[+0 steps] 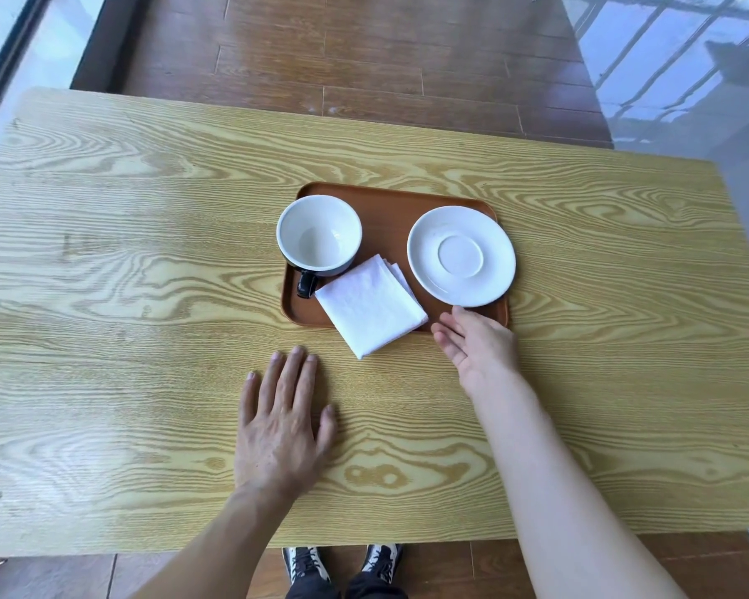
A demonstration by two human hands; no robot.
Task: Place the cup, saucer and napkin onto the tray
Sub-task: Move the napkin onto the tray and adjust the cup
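A brown tray (pixel 385 218) lies on the wooden table. On its left stands a cup (pixel 318 239), white inside and dark outside, with its handle toward me. A white saucer (pixel 461 255) sits on the tray's right side, overlapping the right rim. A folded white napkin (pixel 370 306) lies between them, its near corner hanging over the tray's front edge onto the table. My right hand (pixel 478 345) hovers open just below the saucer at the tray's front right corner, holding nothing. My left hand (pixel 284 419) rests flat on the table, fingers spread, nearer to me than the tray.
The light wooden table (pixel 126 274) extends widely to the left and right of the tray. Beyond its far edge is brown plank flooring (pixel 364 58). Glass panels stand at the far left and far right. My shoes (pixel 342 564) show below the near table edge.
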